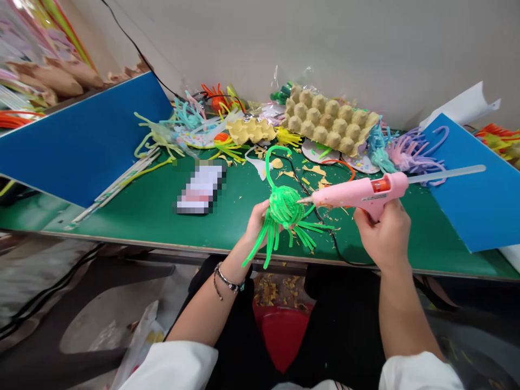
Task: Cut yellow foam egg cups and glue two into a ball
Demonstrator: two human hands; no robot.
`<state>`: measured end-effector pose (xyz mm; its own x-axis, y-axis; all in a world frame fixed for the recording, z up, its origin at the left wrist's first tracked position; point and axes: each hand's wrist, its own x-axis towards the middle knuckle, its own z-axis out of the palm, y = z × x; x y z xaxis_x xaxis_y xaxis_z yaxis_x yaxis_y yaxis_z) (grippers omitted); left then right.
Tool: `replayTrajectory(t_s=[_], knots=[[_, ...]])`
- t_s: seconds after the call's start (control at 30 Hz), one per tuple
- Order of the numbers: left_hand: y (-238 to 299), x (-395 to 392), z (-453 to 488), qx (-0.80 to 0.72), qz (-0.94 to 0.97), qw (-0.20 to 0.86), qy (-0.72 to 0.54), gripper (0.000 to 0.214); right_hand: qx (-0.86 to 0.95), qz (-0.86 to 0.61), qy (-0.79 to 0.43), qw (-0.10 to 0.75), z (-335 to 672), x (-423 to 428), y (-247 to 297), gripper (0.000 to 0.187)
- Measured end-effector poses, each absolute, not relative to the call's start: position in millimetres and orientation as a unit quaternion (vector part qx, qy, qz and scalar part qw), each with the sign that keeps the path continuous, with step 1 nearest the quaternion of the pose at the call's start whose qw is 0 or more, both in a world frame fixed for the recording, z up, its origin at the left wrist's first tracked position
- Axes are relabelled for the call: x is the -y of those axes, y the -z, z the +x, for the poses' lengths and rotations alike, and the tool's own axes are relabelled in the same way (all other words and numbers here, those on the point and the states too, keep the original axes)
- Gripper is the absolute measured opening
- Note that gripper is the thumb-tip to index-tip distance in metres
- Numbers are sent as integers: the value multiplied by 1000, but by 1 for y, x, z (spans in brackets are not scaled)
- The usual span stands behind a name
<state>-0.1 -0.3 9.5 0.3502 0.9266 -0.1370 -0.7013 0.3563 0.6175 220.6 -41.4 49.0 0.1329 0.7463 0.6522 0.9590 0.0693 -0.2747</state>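
Observation:
My left hand holds a bright green pipe-cleaner figure over the table's front part. Its body is a round wound ball, with many loose strands hanging below and one curled strand rising above. Some of my left fingers are hidden behind it. In my right hand is a pink hot glue gun, gripped by its handle. A long translucent glue stick sticks out of its back end. The nozzle points left and is at the right side of the green ball; whether it touches I cannot tell.
On the green table lies a phone with a pixelated screen. An egg carton and colourful pipe-cleaner pieces line the back. Blue boards stand left and right. A black cord runs beneath the work.

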Motion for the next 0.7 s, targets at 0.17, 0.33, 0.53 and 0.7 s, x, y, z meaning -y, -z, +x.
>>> replayTrajectory(t_s=[0.17, 0.33, 0.53, 0.7], knots=[[-9, 1, 0, -259, 226, 779, -525, 27, 645, -666, 147, 344, 221, 44, -52, 33], [-10, 2, -1, -275, 216, 778, -521, 25, 647, -669, 141, 338, 221, 47, -55, 37], [-15, 2, -1, -273, 211, 789, -508, 33, 641, -652, 169, 367, 216, 49, -56, 27], [-18, 3, 2, -271, 202, 789, -513, 33, 634, -655, 190, 366, 213, 49, -55, 40]])
